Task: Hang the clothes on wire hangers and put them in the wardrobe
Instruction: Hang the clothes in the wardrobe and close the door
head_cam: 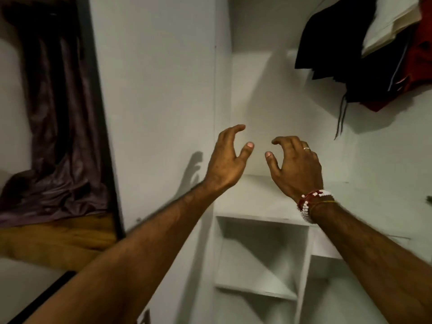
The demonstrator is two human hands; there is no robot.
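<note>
Both forearms reach forward. The left hand (225, 160) and right hand (295, 167) are raised side by side, near each other but not touching. Each has its fingers half-curled, well apart from the thumb, and grips nothing. A beaded bracelet (308, 204) circles the right wrist. Beyond them stands the white wardrobe (254, 197), its shelf's front edge below the hands, with open cubbyholes (257, 253) underneath. Dark clothes (339, 54) and a red garment (420, 54) hang at its upper right. A purple curtain (60, 113) hangs far left.
</note>
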